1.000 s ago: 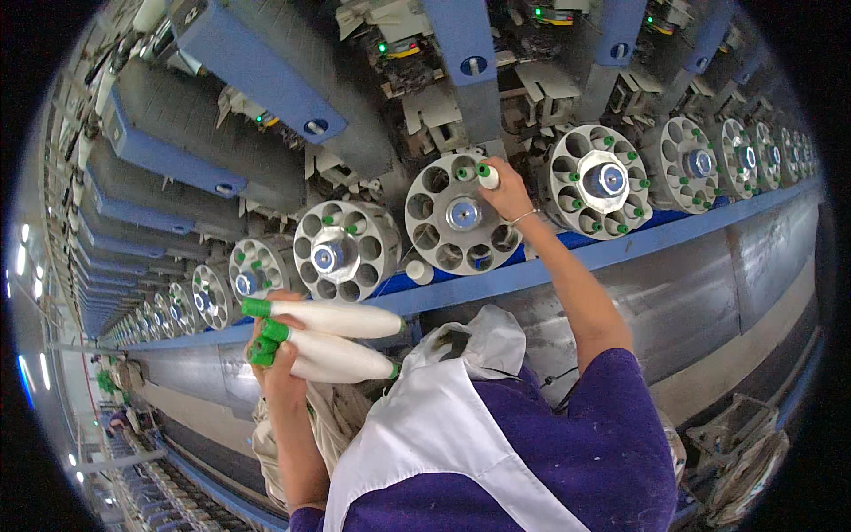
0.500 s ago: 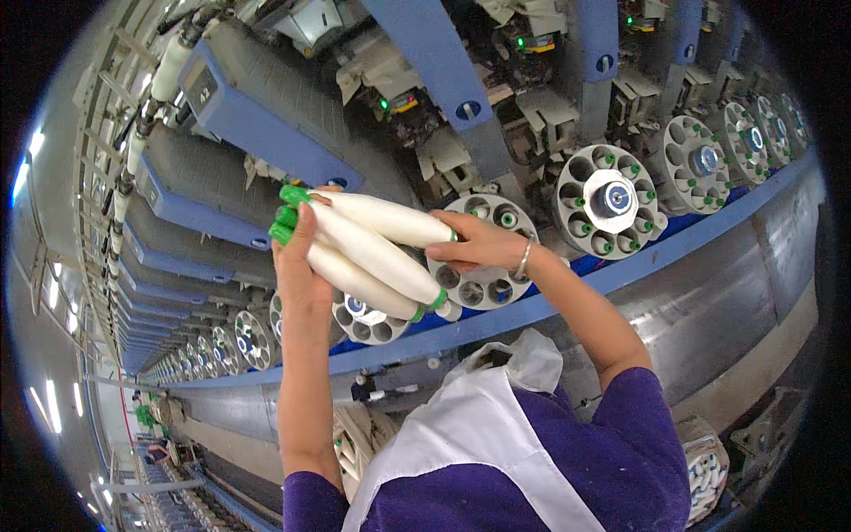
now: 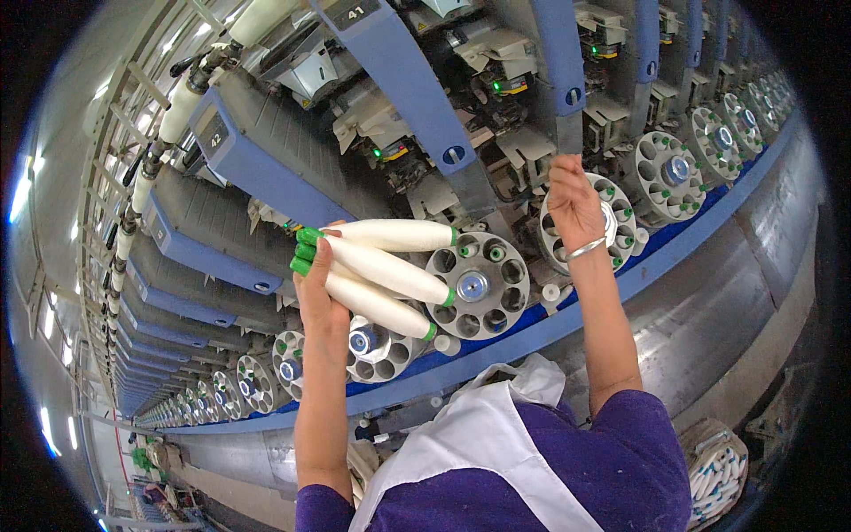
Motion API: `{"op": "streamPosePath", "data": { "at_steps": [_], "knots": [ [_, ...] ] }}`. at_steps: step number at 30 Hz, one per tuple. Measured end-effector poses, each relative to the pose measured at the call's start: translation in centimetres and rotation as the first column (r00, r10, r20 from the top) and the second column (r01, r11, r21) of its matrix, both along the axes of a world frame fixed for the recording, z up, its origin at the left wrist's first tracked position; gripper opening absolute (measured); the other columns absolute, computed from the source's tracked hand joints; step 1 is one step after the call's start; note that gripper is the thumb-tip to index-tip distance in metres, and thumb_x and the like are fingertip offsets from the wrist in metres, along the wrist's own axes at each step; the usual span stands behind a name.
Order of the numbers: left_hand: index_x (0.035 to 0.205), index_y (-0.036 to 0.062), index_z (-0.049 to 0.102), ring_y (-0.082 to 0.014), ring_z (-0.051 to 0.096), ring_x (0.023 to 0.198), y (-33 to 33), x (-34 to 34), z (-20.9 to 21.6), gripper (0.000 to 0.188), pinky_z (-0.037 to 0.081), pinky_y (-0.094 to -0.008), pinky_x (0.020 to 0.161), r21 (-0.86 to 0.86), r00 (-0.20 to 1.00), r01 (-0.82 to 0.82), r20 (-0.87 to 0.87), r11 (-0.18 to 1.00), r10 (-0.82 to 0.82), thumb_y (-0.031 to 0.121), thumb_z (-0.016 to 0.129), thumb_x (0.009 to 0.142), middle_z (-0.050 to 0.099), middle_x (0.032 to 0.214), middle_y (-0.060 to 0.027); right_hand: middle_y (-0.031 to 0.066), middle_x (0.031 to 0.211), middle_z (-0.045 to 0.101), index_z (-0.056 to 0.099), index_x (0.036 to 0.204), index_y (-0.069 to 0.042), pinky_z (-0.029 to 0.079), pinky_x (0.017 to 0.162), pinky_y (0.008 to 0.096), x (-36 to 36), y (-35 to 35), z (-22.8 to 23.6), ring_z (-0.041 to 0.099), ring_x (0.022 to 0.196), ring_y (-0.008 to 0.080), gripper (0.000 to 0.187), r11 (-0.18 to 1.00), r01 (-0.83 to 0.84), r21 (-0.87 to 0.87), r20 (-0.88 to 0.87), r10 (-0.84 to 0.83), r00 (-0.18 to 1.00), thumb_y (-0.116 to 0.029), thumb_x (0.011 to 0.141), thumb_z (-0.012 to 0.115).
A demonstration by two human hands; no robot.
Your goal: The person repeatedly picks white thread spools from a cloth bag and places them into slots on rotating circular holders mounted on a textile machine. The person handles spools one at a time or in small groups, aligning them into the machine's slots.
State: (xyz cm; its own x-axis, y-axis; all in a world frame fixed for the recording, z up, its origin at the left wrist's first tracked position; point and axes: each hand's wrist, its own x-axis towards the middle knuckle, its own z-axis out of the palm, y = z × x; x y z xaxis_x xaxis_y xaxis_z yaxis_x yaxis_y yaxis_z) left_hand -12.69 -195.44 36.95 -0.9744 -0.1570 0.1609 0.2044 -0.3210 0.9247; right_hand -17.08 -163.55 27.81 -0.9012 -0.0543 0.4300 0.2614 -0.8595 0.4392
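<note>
My left hand (image 3: 321, 297) is wrapped round the green-tipped ends of several white yarn bobbins (image 3: 381, 268). They fan out to the right, their other green ends free. Just beyond those ends sits a round magazine (image 3: 477, 323) with a ring of holes and a blue hub; a few green-tipped tubes show in its upper holes. Farther right, my right hand (image 3: 574, 204) is raised with its fingers pinched together, in front of another round magazine (image 3: 620, 213). Whatever the pinch holds, perhaps a thread end, is too fine to make out.
Blue machine arms (image 3: 403, 75) slant down from above, with winding units (image 3: 381, 133) between them. Round magazines continue in a row both ways along a blue rail (image 3: 567, 310). A sack of bobbins (image 3: 716, 474) stands at the lower right, behind a metal panel (image 3: 687, 328).
My right hand has left the bobbins' free ends and moved right and up, its fingers now pinched. My left hand still holds the bobbins, slightly lower and to the right in view.
</note>
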Motion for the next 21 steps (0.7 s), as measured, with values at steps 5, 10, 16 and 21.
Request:
{"op": "streamPosePath", "data": {
  "at_steps": [5, 10, 16, 21],
  "knots": [
    [0.1, 0.0007, 0.061, -0.0246, 0.059, 0.104, -0.3, 0.0, -0.2, 0.025, 0.047, -0.0398, 0.094, 0.025, 1.0, 0.002, 0.005, 1.0, -0.002, 0.017, 0.071, 0.084, 0.062, 0.111, -0.0127, -0.0027, 0.066, 0.045, 0.051, 0.08, -0.009, 0.023, 0.042, 0.0191, 0.6, -0.5, -2.1, 0.033, 0.048, 0.005, 0.03, 0.132, 0.237, 0.963, -0.123, -0.568, 0.814, -0.031, 0.099, 0.047],
    [0.104, 0.0004, 0.062, -0.0232, 0.06, 0.101, -1.4, 0.9, -0.5, 0.027, 0.049, -0.0385, 0.092, -0.018, 0.999, -0.042, 0.005, 0.999, 0.042, 0.016, 0.071, 0.084, 0.063, 0.108, -0.012, 0.0004, 0.074, 0.061, 0.061, 0.083, -0.008, 0.029, 0.042, 0.0186, 0.8, 2.7, -1.9, 0.041, 0.05, 0.0024, 0.03, -0.098, 0.268, 0.958, -0.233, -0.812, 0.536, -0.032, 0.098, 0.051],
    [0.106, 0.0002, 0.062, -0.0219, 0.061, 0.098, -0.5, 1.3, -1.7, 0.027, 0.05, -0.0379, 0.089, -0.018, 0.991, -0.079, 0.11, 0.997, 0.081, 0.015, 0.07, 0.085, 0.064, 0.105, -0.0111, 0.007, 0.117, 0.06, 0.056, 0.126, -0.01, 0.051, 0.065, 0.0212, 2.0, -4.2, -2.6, 0.059, 0.098, 0.0123, 0.046, -0.704, 0.523, 0.48, -0.842, -0.203, 0.5, -0.023, 0.083, 0.069],
    [0.105, 0.0003, 0.062, -0.0235, 0.061, 0.097, -0.1, 1.5, -2.4, 0.027, 0.05, -0.0391, 0.089, -0.027, 0.99, -0.045, 0.131, 0.999, 0.049, 0.017, 0.069, 0.085, 0.064, 0.105, -0.0115, 0.0086, 0.095, 0.062, 0.052, 0.125, -0.004, 0.049, 0.065, 0.0263, 2.2, -9.6, -2.7, 0.06, 0.074, 0.0143, 0.053, -0.394, 0.518, 0.759, -0.542, 0.058, 0.838, -0.031, 0.083, 0.07]
  ]
}}
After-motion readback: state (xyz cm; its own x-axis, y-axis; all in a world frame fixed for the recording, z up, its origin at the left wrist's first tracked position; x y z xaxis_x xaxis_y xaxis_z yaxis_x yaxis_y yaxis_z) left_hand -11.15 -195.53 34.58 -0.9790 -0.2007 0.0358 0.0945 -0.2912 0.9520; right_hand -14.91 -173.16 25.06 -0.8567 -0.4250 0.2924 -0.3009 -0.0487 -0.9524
